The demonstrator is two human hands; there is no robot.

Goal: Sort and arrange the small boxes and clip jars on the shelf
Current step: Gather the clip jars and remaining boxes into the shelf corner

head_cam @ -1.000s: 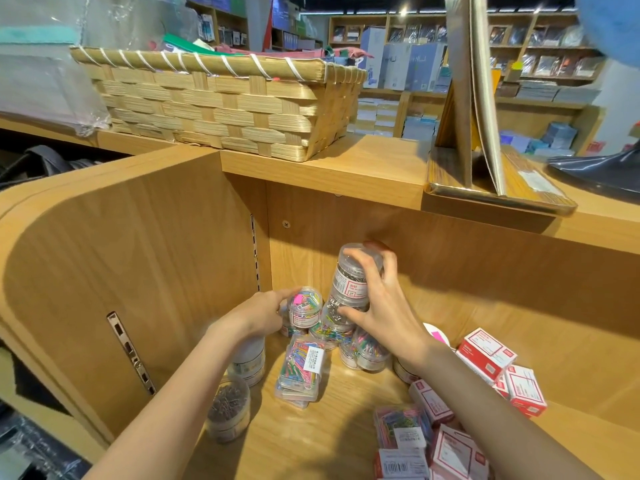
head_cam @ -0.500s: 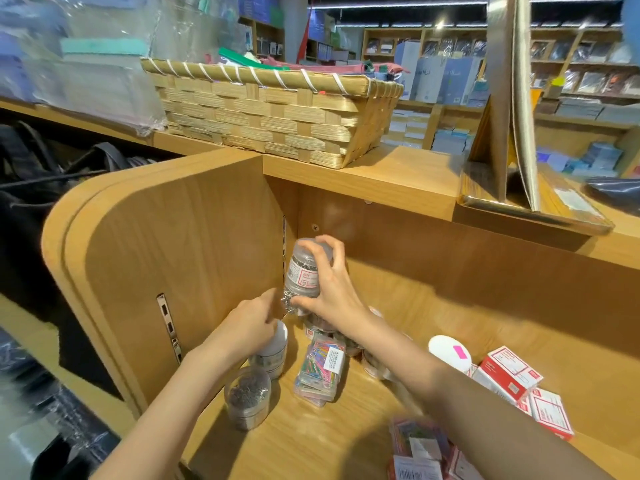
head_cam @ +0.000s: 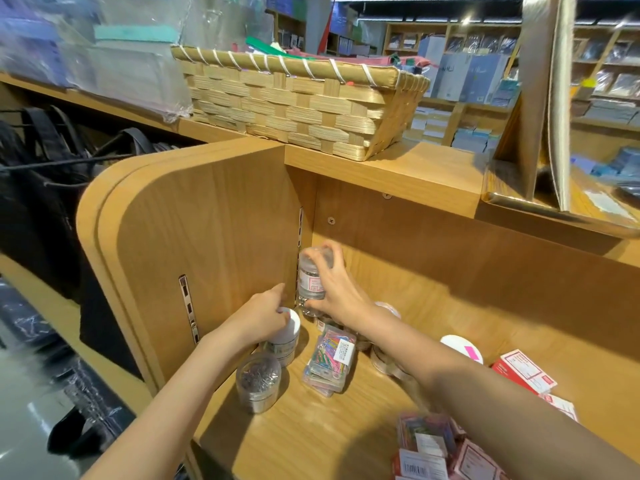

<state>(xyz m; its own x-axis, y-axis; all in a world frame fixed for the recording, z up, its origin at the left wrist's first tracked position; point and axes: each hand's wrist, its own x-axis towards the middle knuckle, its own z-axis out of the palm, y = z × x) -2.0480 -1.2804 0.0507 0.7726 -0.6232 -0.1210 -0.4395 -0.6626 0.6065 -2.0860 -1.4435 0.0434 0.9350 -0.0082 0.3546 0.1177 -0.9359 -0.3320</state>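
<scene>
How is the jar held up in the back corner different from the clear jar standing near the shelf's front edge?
The tall clear jar is gripped by the right hand at the back corner; the short clear jar stands free on the shelf. The tall one is slimmer and carries a red-printed label; the short one is squat, with no label visible. Both are transparent and hold silvery metal pieces.

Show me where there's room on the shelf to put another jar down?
Bare wood lies in front of the jar of silver clips, toward the shelf's front edge, and along the back wall above the red-and-white boxes. The back-left corner, around both hands, is crowded.
</scene>
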